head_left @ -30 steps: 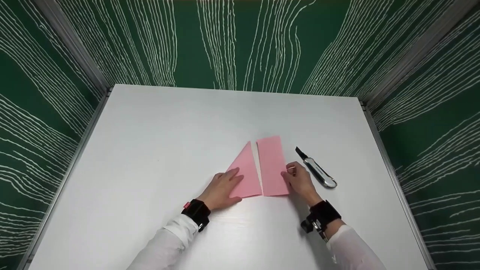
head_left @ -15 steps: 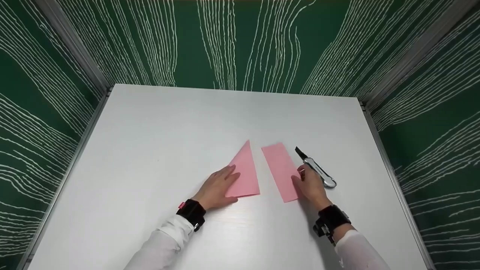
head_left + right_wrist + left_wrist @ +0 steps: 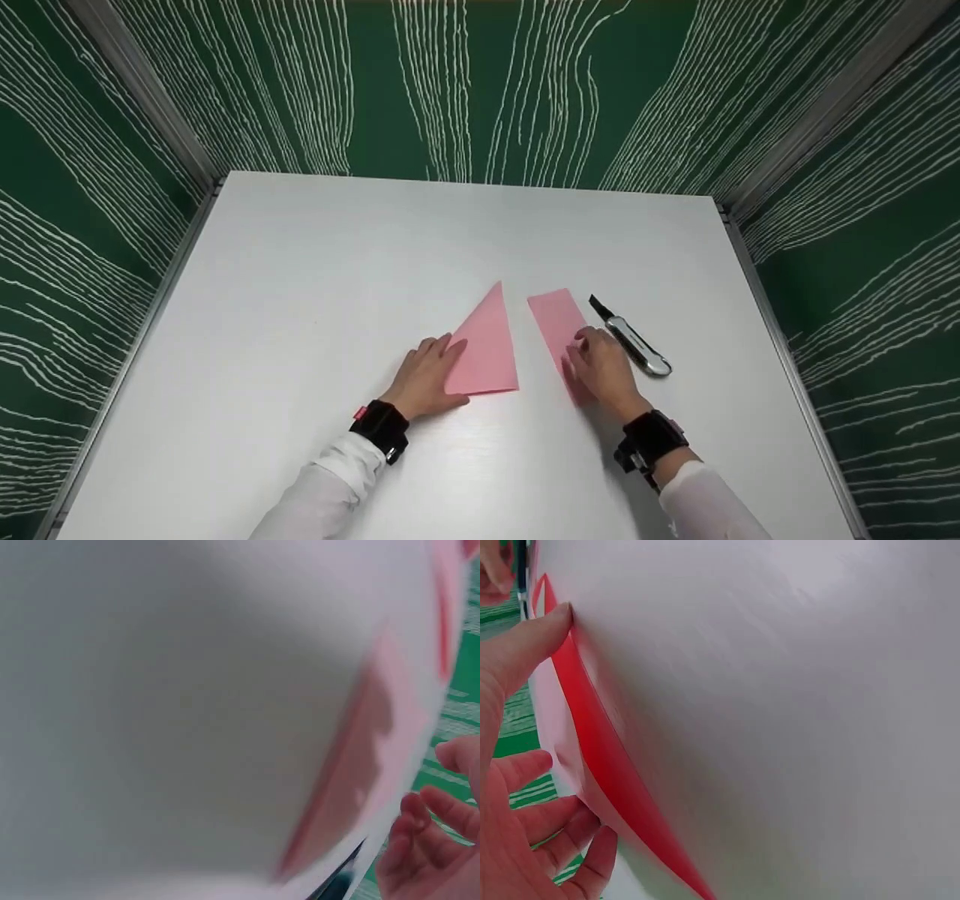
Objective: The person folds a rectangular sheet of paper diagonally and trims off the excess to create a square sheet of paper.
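A folded pink paper piece [image 3: 487,349] with a pointed top lies flat on the white table. My left hand [image 3: 424,381] rests along its left side, fingers touching that edge and thumb at the near edge. In the left wrist view, the folded layers of the paper [image 3: 596,739] gape a little at that near edge. To the right lies a narrow pink paper strip [image 3: 551,315], tilted. Over its lower part hangs my right hand [image 3: 606,373], fingers loosely bent; the right wrist view shows it apart from the strip [image 3: 360,772], casting a shadow.
A utility knife [image 3: 637,345] with a dark blade pointing away lies just right of my right hand. The white table [image 3: 300,247] ends at green walls [image 3: 495,90] with white lines, and metal posts stand at its back corners.
The right hand drew the strip rightward from the folded piece and turned it, then let go and moved slightly left above it. The left hand slid a little left off the folded piece.
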Tool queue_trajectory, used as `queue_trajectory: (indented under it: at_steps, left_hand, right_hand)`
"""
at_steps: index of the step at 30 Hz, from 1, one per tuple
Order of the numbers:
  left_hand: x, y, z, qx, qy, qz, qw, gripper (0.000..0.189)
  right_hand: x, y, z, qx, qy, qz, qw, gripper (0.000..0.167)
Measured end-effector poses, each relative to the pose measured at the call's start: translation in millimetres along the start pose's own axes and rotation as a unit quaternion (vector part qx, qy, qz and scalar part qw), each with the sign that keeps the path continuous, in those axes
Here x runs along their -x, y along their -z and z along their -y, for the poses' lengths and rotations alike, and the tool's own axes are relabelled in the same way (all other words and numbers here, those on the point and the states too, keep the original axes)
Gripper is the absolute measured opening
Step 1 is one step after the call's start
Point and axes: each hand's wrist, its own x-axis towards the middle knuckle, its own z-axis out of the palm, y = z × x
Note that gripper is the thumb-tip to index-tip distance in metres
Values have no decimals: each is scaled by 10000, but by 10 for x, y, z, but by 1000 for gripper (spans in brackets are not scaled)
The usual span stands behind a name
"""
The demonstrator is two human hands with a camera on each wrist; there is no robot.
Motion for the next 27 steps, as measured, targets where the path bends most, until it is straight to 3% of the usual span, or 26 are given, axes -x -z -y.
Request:
queue_trajectory:
  at_steps: [2,5,10,14,21,27]
  left_hand:
    - [-4,-5,-7,135,50,45,9999,91]
    - [-4,-3,-17,348,93,87,9993,90]
    - [4,13,-20,752,170,139,9969,89]
    - [3,18,-9,922,114,33,9957,87]
    - [-18,4,7,1010,-13,-54,9949,87]
    - [-34,-40,31,823,-113,-43,9965,86]
  right_hand:
    - [-33,-33,136,-527,-178,400,9976,17]
    - [-57,-109,318,-1239,-552,1066,9850,18]
    - [-48,-282,529,-1819,-843,1670,9653,28]
    - [-41,-361,645,-2075,-1039,1755,9567,38]
    - [-69,-427,698,-2712,-1482,1402,9406,52]
    - [-64,-482,729,-3244,-1840,1600,9139,57]
